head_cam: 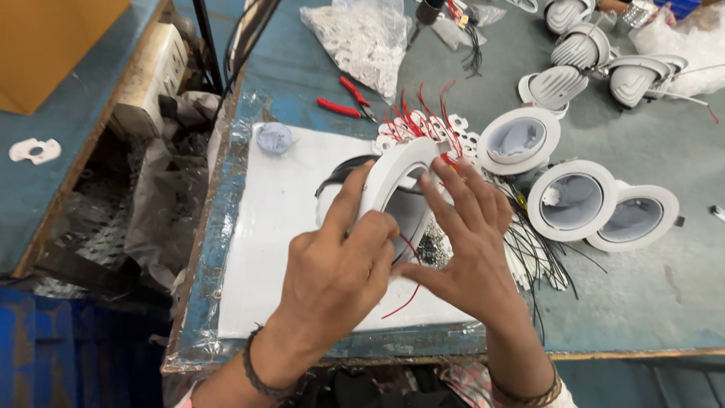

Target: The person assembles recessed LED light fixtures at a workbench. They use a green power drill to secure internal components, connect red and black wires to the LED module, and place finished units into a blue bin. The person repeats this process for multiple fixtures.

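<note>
1. Two hands work over a white board (272,227) on the blue-grey table (664,302).
2. Left of centre, a small round tub (274,138) of grey paste sits on the board's far corner.
3. A clear bag (362,38) farther back holds small white parts.
4. The left hand (336,276) is closed around a white round lamp housing (393,177), tilted on edge above the board, red wire trailing below.
5. The right hand (464,242), fingers spread, presses flat against the housing's rim without clasping it.
6. Three matching white housings (574,198) lie rightward, openings up.
</note>
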